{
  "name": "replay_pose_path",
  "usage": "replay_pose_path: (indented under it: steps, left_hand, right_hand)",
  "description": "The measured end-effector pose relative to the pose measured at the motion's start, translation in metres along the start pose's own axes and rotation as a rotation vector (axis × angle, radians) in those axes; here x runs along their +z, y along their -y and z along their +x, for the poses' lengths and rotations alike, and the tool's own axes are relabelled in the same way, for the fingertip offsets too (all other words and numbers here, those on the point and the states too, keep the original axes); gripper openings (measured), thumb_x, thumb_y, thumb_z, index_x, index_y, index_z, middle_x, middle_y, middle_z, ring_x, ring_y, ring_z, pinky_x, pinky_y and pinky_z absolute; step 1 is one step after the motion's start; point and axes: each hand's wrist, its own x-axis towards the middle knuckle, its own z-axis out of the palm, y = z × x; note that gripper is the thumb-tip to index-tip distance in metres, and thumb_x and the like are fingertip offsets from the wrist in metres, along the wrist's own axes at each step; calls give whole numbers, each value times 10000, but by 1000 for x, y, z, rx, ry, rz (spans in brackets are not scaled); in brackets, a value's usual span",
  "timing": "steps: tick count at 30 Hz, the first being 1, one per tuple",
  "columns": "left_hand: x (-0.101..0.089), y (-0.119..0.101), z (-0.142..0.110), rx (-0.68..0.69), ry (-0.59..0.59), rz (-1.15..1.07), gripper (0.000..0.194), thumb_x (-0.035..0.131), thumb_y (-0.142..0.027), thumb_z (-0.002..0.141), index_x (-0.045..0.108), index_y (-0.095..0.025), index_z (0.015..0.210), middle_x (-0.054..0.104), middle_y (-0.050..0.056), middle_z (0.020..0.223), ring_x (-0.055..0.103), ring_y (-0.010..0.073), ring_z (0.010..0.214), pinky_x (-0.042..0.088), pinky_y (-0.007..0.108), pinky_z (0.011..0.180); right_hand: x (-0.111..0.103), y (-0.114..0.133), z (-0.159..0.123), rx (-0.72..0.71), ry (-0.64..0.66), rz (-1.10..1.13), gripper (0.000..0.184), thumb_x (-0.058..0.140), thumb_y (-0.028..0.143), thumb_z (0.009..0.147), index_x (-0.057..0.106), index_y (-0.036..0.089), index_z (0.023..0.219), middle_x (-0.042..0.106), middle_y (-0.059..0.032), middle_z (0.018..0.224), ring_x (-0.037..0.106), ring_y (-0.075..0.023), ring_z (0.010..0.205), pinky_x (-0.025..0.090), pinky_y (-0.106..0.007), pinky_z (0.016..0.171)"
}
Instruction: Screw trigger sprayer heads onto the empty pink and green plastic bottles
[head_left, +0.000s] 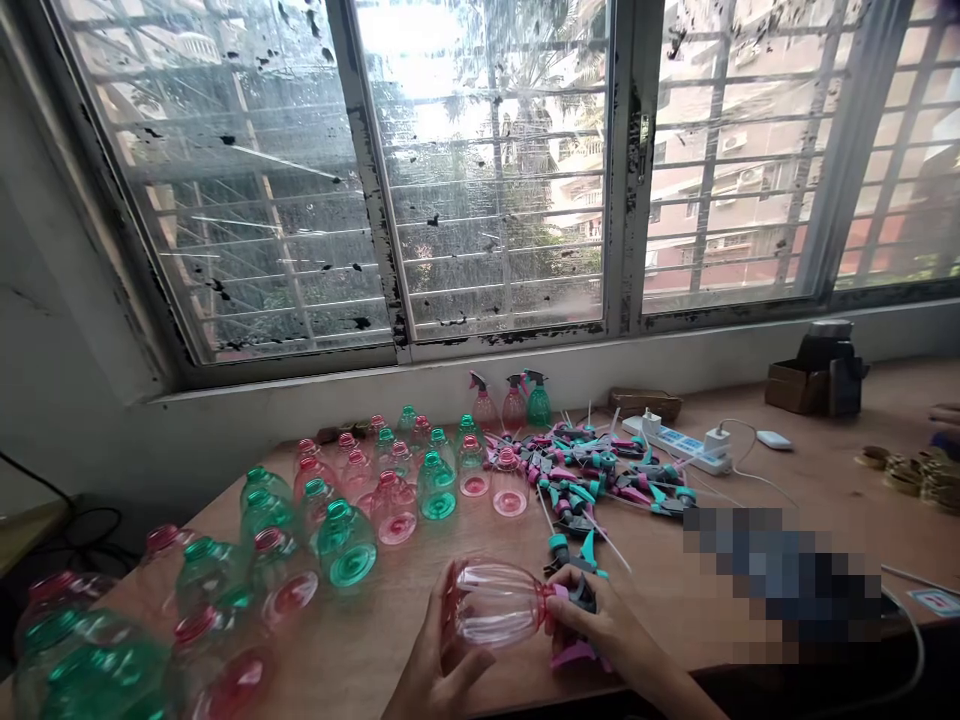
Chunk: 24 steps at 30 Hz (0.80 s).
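A clear pink spray bottle point(499, 600) lies on its side between my hands, above the front of the table. My left hand point(442, 640) is wrapped around its base end, thumb below. At the neck, my right hand point(589, 620) grips a spray head point(574, 655) with a pink trigger and dark grey body. The head sits against the bottle's mouth; whether it is threaded on, I cannot tell. Just beyond my right hand lies a teal and grey spray head point(574, 550).
Several open pink and green bottles point(349, 550) stand on the left. A pile of spray heads point(592, 465) lies at the centre back, with three finished spray bottles point(514, 402) behind it. Further right are a power strip point(679, 445), a brown box point(799, 385) and another person's hand point(945, 415).
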Motion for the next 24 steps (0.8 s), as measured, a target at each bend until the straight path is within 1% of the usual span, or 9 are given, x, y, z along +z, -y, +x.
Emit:
replay_pose_path:
  steps: [4, 8, 10, 12, 15, 18, 21, 24]
  left_hand:
    - [1, -2, 3, 29, 21, 34, 880, 792, -349, 807, 299, -333, 1535, 369, 101, 1617, 357, 365, 1471, 302, 518, 1212]
    - [0, 3, 2, 50, -44, 94, 842, 765, -348, 831, 301, -376, 1532, 358, 58, 1630, 346, 352, 1478, 320, 489, 1210]
    - [-2, 9, 2, 58, -58, 118, 842, 759, -360, 835, 291, -387, 1534, 366, 51, 1626, 363, 349, 1468, 305, 503, 1214]
    - [-4, 14, 1, 68, -57, 129, 910, 783, -392, 803, 257, -374, 1546, 350, 63, 1632, 367, 362, 1462, 266, 528, 1225]
    - [-6, 21, 1, 48, -44, 120, 1017, 798, -453, 769, 193, -304, 1572, 347, 120, 1623, 349, 391, 1464, 233, 551, 1228]
    - [-6, 23, 2, 25, -52, 147, 962, 760, -478, 800, 221, -267, 1568, 372, 144, 1605, 347, 393, 1465, 215, 547, 1232]
    - [-4, 22, 2, 58, -101, 238, 895, 754, -464, 806, 286, -291, 1549, 344, 105, 1628, 283, 374, 1500, 140, 520, 1258]
    - [-2, 21, 3, 83, -109, 269, 890, 727, -474, 824, 245, -329, 1557, 346, 81, 1629, 284, 360, 1503, 147, 513, 1258]
  right_hand:
    - [0, 1, -1, -5, 6, 0, 411, 779, 524, 787, 557, 186, 857, 727, -4, 662, 697, -169, 537, 509, -258, 540]
    - [-2, -4, 0, -11, 9, -19, 392, 778, 501, 798, 564, 182, 878, 725, -7, 688, 704, -178, 560, 497, -262, 544]
    - [-3, -5, 0, -12, 3, -27, 392, 782, 497, 795, 565, 182, 883, 724, -6, 689, 702, -179, 563, 491, -261, 544]
    - [-2, -5, 0, -4, 6, -20, 405, 790, 504, 783, 559, 186, 880, 724, -2, 677, 698, -178, 553, 490, -261, 540]
    - [-2, -3, 0, 7, 21, -12, 422, 798, 518, 767, 556, 187, 870, 729, -5, 676, 697, -176, 545, 495, -262, 545]
    - [-2, -2, 0, -1, 30, -29, 417, 796, 514, 772, 568, 179, 868, 725, -5, 673, 696, -171, 546, 494, -259, 549]
    - [-3, -3, 0, -6, 34, -36, 403, 784, 506, 790, 576, 175, 888, 718, -2, 680, 700, -172, 558, 491, -255, 548]
    - [-3, -3, 0, -9, 33, -30, 389, 783, 491, 799, 580, 173, 891, 714, 4, 680, 693, -162, 558, 492, -249, 552]
